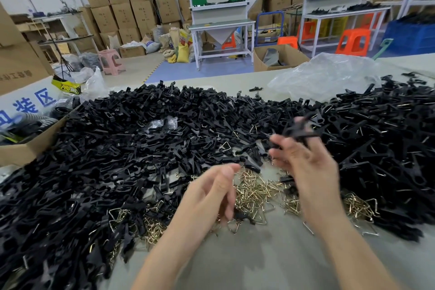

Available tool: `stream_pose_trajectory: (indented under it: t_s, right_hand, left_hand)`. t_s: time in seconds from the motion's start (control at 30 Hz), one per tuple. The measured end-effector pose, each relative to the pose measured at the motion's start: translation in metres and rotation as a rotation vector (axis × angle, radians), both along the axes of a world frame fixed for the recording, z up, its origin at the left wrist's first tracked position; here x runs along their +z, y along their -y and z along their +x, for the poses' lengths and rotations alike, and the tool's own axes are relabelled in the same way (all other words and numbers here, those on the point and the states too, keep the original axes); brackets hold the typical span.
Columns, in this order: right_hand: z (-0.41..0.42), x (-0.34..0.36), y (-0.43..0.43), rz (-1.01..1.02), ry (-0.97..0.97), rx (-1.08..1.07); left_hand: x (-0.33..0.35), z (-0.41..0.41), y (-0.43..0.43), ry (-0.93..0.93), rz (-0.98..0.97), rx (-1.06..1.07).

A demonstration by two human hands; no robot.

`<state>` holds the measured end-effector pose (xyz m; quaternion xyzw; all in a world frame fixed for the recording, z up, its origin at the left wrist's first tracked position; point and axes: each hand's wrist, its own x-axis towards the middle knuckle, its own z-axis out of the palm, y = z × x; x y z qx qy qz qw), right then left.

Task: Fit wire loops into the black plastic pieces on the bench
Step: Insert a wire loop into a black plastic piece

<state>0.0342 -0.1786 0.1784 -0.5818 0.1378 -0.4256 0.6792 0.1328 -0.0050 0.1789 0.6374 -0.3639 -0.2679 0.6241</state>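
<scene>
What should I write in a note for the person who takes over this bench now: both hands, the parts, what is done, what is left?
Left hand: fingers relaxed, nothing in it, over the wire loops.
Right hand: a black piece at its fingertips; blur hides the grip.
Bench: left pile is mostly bare pieces; right pile shows wire in many pieces, probably fitted.
Left to do: the large left pile.

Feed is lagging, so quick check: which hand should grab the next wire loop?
Left. The left hand looks empty, right beside the wire loops; the right hand is blurred but seems to hold a black piece.
</scene>
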Motion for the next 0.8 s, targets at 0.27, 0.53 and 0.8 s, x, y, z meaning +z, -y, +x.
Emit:
stream_pose_trajectory:
  t_s: [0.27, 0.53, 0.8]
  right_hand:
    - [0.006, -0.01, -0.002, 0.178, -0.137, 0.163]
    - [0.013, -0.024, -0.016, -0.173, -0.36, 0.152]
    - [0.015, -0.026, -0.024, -0.332, -0.38, 0.171]
  left_hand:
    - [-0.015, 0.023, -0.013, 0.807, 0.587, 0.681]
    - [-0.019, 0.037, -0.015, 0.919, 0.965, 0.634]
    - [-0.012, 0.031, -0.013, 0.779, 0.418, 0.72]
